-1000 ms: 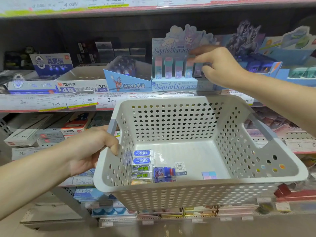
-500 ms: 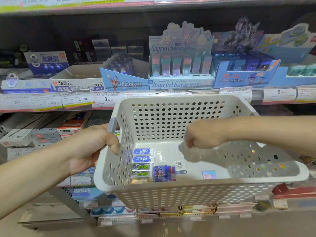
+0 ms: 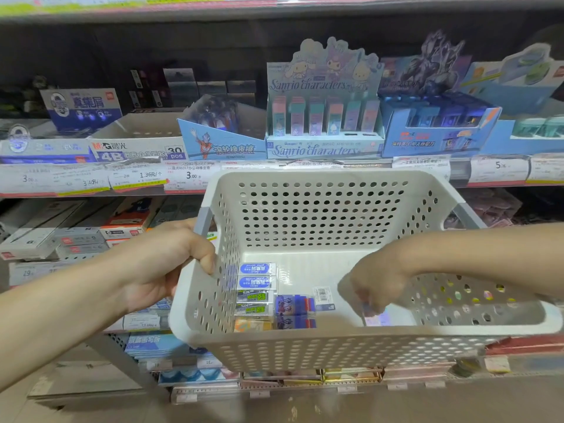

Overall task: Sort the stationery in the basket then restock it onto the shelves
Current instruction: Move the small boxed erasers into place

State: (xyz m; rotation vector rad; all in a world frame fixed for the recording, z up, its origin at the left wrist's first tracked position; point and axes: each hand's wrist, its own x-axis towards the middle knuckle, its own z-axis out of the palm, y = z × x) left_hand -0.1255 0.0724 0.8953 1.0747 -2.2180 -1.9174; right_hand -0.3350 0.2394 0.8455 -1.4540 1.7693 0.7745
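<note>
My left hand grips the left rim of a white perforated basket held before the shelves. Inside, along the left wall, lies a column of boxed erasers in blue and green wrappers, with an orange one at the near end. Beside them sit two purple-blue erasers and a small barcode-labelled item. My right hand reaches down into the basket, its blurred fingers closing on a small pink-and-lilac eraser on the floor. The Sanrio display box stands on the shelf behind.
Shelf above the basket holds a 4B eraser carton, an Ultraman eraser box and a blue display box. Price tags line the shelf edge. Lower shelves hold boxed stationery at left.
My right hand came away from the Sanrio display, dropped into the basket and reached the pink-and-lilac eraser on its floor. The left hand kept its grip on the rim.
</note>
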